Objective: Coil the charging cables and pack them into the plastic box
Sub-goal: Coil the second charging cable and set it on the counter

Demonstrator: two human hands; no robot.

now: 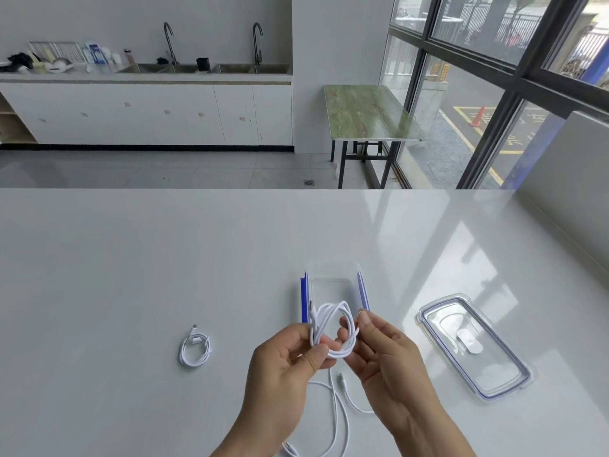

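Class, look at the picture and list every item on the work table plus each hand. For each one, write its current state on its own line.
Plastic box: open, upright, seemingly empty.
Lid: off, lying flat to the right of the box.
Cable in hands: coiled into loops, held above the table.
Cable on the left: coiled, resting on the table.
Loose cable: uncoiled, sprawled under the hands.
Left hand: gripping the coil.
Right hand: pinching the coil.
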